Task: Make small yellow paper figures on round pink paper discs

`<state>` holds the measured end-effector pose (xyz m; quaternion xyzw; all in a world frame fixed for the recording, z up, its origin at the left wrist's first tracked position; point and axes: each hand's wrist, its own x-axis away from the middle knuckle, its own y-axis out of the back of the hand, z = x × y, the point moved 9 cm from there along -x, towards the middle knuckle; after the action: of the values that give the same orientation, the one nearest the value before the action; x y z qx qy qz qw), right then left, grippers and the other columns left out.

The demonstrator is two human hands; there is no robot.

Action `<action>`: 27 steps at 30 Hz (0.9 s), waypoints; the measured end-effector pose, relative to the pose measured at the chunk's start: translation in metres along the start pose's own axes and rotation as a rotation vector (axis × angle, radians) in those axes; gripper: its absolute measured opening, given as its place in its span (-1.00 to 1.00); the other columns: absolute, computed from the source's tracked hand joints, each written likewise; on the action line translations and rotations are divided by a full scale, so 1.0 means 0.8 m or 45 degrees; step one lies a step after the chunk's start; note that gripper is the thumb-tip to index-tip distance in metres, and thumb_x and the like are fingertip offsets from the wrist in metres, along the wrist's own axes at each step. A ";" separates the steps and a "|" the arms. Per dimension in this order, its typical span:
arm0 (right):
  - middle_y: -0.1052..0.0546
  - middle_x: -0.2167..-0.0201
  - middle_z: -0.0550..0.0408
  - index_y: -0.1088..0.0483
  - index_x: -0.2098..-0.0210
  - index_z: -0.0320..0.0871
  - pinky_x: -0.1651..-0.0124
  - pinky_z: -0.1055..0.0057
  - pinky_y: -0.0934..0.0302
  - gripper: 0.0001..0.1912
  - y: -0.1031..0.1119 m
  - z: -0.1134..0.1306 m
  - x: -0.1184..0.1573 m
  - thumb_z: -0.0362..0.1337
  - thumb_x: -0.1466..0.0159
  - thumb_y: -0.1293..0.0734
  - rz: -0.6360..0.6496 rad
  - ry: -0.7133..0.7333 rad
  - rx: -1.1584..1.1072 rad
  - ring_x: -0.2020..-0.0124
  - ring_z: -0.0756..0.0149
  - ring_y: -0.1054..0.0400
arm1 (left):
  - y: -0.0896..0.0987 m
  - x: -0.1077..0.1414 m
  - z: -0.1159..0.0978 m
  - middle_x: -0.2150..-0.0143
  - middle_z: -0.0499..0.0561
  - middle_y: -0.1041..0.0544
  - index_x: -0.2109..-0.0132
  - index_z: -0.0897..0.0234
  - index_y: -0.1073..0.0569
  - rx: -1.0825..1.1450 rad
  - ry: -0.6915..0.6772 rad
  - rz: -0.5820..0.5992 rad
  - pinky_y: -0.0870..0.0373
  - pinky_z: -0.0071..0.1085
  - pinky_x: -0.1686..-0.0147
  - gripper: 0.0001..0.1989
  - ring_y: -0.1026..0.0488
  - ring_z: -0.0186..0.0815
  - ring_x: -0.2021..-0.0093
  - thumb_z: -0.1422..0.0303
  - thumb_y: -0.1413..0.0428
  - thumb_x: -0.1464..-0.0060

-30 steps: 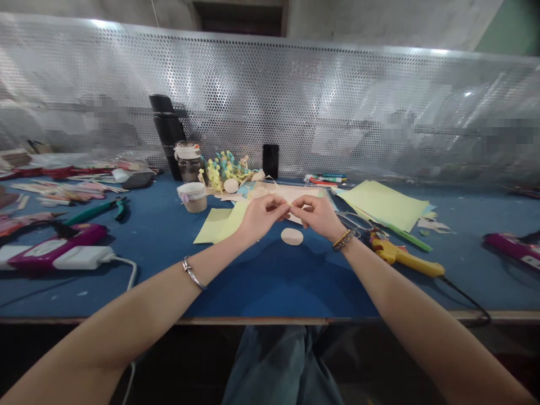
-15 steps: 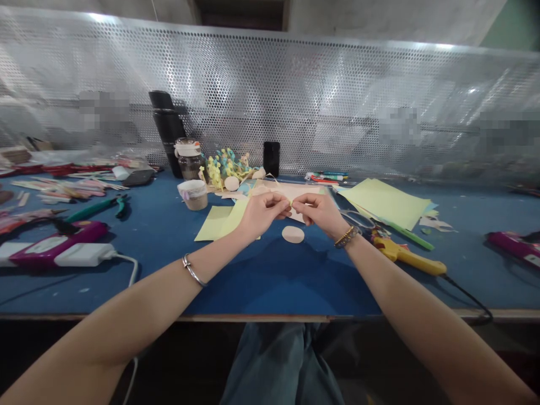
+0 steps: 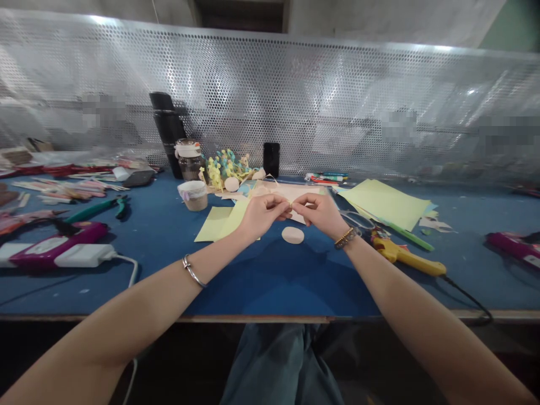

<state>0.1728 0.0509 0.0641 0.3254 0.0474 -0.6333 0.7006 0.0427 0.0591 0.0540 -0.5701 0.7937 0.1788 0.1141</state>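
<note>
My left hand (image 3: 268, 212) and my right hand (image 3: 316, 211) meet fingertip to fingertip above the blue table. Both are closed in a pinch on one tiny yellowish piece, mostly covered by the fingers; it looks like paper, but its shape is hard to make out. Just below them a pale oval disc (image 3: 292, 235) lies flat on the table. A folded yellow-green paper sheet (image 3: 214, 223) is left of my left hand, and a pale pink sheet (image 3: 291, 190) lies behind both hands. Scissors (image 3: 358, 219) rest beside my right wrist.
On the right are a yellow glue gun (image 3: 407, 260), a green cutter (image 3: 409, 236) and yellow paper (image 3: 386, 202). Left stand a small cup (image 3: 194, 197), a jar (image 3: 189, 160), a black bottle (image 3: 166, 129) and paper flowers (image 3: 225, 169). Pliers (image 3: 95, 210) and a purple power strip (image 3: 59, 243) lie farther left.
Almost nothing differs. My fingertips have shifted very slightly around the tiny piece, and less of its yellow shows now.
</note>
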 end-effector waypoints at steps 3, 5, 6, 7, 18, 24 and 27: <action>-0.48 0.51 0.12 -0.42 0.44 -0.20 0.64 0.51 -0.08 -0.72 0.002 0.001 0.001 -0.08 -0.12 -0.38 -0.025 -0.010 -0.004 0.69 0.55 -0.19 | 0.000 0.000 0.002 0.36 0.05 -0.58 0.29 0.34 -0.47 -0.014 0.016 0.005 -0.53 -0.42 0.27 -0.84 -0.56 -0.35 0.33 0.31 -0.13 -0.09; -0.48 0.51 0.12 -0.42 0.44 -0.21 0.64 0.51 -0.08 -0.72 0.003 0.000 0.001 -0.09 -0.11 -0.39 -0.036 -0.028 -0.009 0.69 0.55 -0.18 | 0.000 0.001 0.002 0.35 0.06 -0.58 0.28 0.34 -0.47 -0.025 0.017 0.010 -0.53 -0.41 0.26 -0.84 -0.56 -0.35 0.33 0.30 -0.13 -0.09; -0.48 0.52 0.12 -0.43 0.43 -0.20 0.64 0.51 -0.08 -0.73 0.003 0.000 0.001 -0.09 -0.10 -0.39 -0.041 -0.033 -0.010 0.69 0.55 -0.18 | 0.000 0.001 0.001 0.35 0.06 -0.58 0.28 0.33 -0.47 -0.027 0.013 0.008 -0.53 -0.40 0.26 -0.84 -0.56 -0.34 0.33 0.30 -0.13 -0.09; -0.47 0.52 0.12 -0.43 0.42 -0.20 0.63 0.51 -0.08 -0.74 0.003 0.000 0.002 -0.10 -0.10 -0.39 -0.042 -0.037 -0.011 0.68 0.55 -0.18 | 0.000 0.001 0.000 0.35 0.06 -0.58 0.29 0.33 -0.48 -0.029 0.011 0.004 -0.54 -0.40 0.25 -0.84 -0.56 -0.34 0.33 0.30 -0.14 -0.08; -0.39 0.62 0.21 -0.39 0.43 -0.18 0.61 0.50 -0.09 -0.73 0.001 -0.001 0.001 -0.07 -0.14 -0.37 0.010 -0.032 -0.039 0.70 0.54 -0.18 | 0.002 0.001 0.006 0.34 0.07 -0.60 0.29 0.32 -0.49 0.052 0.089 -0.042 -0.54 -0.36 0.22 -0.84 -0.57 -0.34 0.34 0.29 -0.16 -0.06; -0.41 0.60 0.19 -0.43 0.37 -0.21 0.61 0.50 -0.09 -0.70 0.000 -0.008 -0.001 -0.05 -0.15 -0.36 0.015 -0.054 -0.065 0.71 0.54 -0.19 | 0.004 0.001 0.003 0.34 0.08 -0.60 0.31 0.34 -0.48 0.059 0.100 -0.076 -0.54 -0.40 0.26 -0.85 -0.56 -0.35 0.36 0.32 -0.14 -0.07; -0.42 0.59 0.17 -0.46 0.34 -0.21 0.62 0.50 -0.09 -0.69 0.001 -0.009 -0.001 -0.05 -0.16 -0.35 0.006 -0.062 -0.067 0.69 0.53 -0.21 | 0.007 0.001 0.000 0.33 0.09 -0.60 0.31 0.34 -0.48 0.037 0.092 -0.104 -0.54 -0.41 0.27 -0.85 -0.56 -0.35 0.36 0.32 -0.13 -0.08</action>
<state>0.1760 0.0554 0.0594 0.2915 0.0460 -0.6379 0.7113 0.0373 0.0595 0.0547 -0.6065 0.7758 0.1418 0.1008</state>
